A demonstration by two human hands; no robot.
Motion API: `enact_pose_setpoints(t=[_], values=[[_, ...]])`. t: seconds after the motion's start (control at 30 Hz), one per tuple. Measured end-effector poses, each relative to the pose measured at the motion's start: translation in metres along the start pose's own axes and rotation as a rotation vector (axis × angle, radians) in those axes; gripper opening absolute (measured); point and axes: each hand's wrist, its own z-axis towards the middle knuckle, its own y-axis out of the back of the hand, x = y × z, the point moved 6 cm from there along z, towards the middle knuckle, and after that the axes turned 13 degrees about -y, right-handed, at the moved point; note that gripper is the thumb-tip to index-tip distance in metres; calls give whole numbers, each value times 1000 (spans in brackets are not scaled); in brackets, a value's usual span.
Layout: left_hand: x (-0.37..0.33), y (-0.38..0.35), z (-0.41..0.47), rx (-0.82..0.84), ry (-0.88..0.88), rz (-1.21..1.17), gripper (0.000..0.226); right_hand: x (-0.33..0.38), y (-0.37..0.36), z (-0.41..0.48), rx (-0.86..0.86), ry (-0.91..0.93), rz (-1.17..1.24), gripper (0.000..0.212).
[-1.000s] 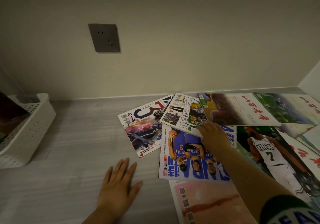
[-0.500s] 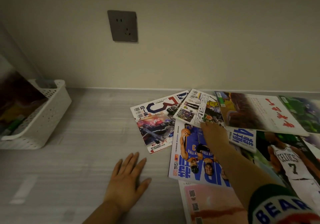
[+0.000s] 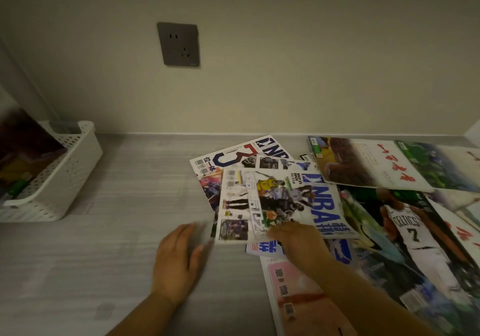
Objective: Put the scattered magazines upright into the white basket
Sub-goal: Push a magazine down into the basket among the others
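Note:
Several magazines lie overlapped on the grey table at the right. On top is a white NBA magazine, which my right hand grips at its near edge, fingers on the cover. It rests over a magazine with a large "3" and a blue one. My left hand lies flat and open on the table, just left of the NBA magazine's near corner. At the far left stands the white basket, perforated, with dark magazines leaning inside it.
More magazines spread to the right: a Celtics cover, a pink one nearest me, and a red-lettered one and a green one by the wall. A grey wall socket sits above. Bare table separates the basket from the pile.
My right hand has pulled the NBA magazine out from under the red-lettered one, toward me and leftward. My left hand has shifted a little toward the magazine's corner.

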Motion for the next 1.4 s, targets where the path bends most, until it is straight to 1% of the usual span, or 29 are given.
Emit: enact_pose_setpoints(t=[0.03,0.07,0.1,0.13,0.17,0.23,0.3,0.37,0.4,0.43,0.5,0.57,0.67,0.73,0.8,0.9,0.93,1.0,1.07,1.13,1.17,1.23,1.27,1.33,1.4], values=[[0,8,-2,-65,0,13,57,7,3,-11,-42,79,7,40],[-2,13,-3,-101,-1,32,57,12,8,-22,-119,156,24,41],[-5,15,-1,-112,-16,44,55,13,10,-32,-151,191,50,42],[-9,15,3,-97,-38,37,53,14,11,-40,-158,214,60,42],[-12,13,12,-71,-55,14,51,14,13,-46,-204,237,45,42],[-20,4,38,40,-93,9,47,10,13,-52,-249,224,47,43],[-21,-11,65,204,-97,46,57,6,11,-54,-244,172,53,46],[-14,-24,81,355,10,45,62,3,6,-53,-181,110,52,44],[-9,-28,85,399,67,27,62,2,3,-52,-130,90,110,41],[-5,-30,87,425,102,21,62,1,-6,-49,-79,82,169,39],[-1,-33,89,453,116,48,64,-4,-21,-48,-20,28,285,41],[-1,-33,89,470,127,48,66,-6,-23,-47,-88,-31,407,40],[2,-35,82,518,215,-90,66,-2,-23,-44,-98,-117,410,38],[2,-33,75,519,230,-188,54,-5,-24,-41,-122,-227,392,40],[-1,-28,67,472,182,-225,37,-10,-23,-40,-137,-390,419,45],[-8,-14,56,317,135,-348,9,-14,-22,-40,-133,-630,613,62],[-12,-7,53,270,117,-384,8,-15,-21,-39,-137,-697,705,67],[-17,8,46,186,64,-454,11,-12,-16,-35,-177,-772,886,71],[-22,27,41,104,10,-526,17,-8,-9,-28,-243,-815,1127,66],[-24,49,38,17,-28,-564,23,1,-1,-22,-318,-838,1381,56],[-23,59,36,-26,-40,-571,24,6,3,-18,-332,-835,1451,49],[-16,81,36,-109,-55,-564,25,23,13,-6,-279,-784,1490,32],[-10,92,35,-143,-58,-549,25,32,17,2,-235,-768,1503,28],[4,114,34,-213,-57,-506,24,52,30,16,-184,-735,1533,30],[22,137,31,-309,-55,-458,25,75,49,31,-179,-678,1516,29]])
